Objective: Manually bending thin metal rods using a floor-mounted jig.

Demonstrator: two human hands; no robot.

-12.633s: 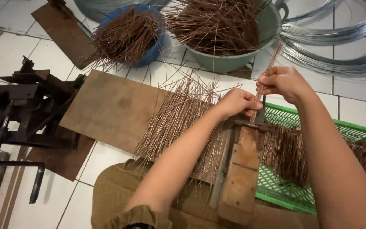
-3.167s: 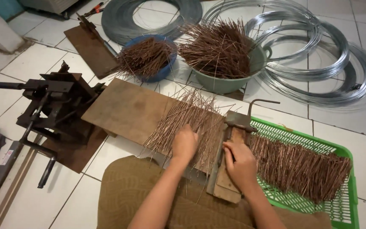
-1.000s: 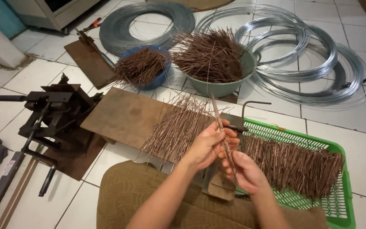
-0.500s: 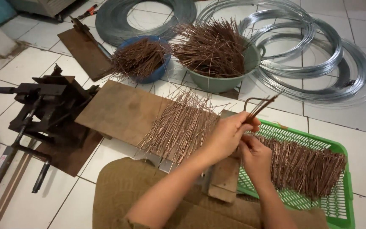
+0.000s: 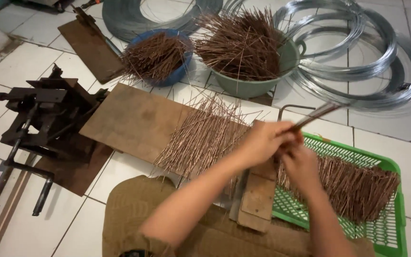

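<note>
My left hand [image 5: 265, 141] and my right hand [image 5: 300, 164] are pressed together over a wooden block jig [image 5: 258, 197], both closed around a small bunch of thin brown wire rods [image 5: 316, 114] that sticks up and to the right, blurred. A metal hook-shaped bar [image 5: 286, 107] stands at the jig's far end. Loose rods [image 5: 200, 138] lie fanned on a wooden board [image 5: 134, 121] left of my hands. A green plastic basket [image 5: 386, 235] on the right holds a stack of rods [image 5: 357, 188].
A blue bowl [image 5: 155, 57] and a grey-green tub [image 5: 248, 50] full of rods stand behind the board. Coils of silver wire [image 5: 357, 62] lie at the back right. A black metal press tool [image 5: 44, 114] sits on the left on white floor tiles.
Over the earlier frames my hands picked a bunch of rods from the pile, lifted it above the jig and swung it toward the hook bar; now it points up-right, lower.
</note>
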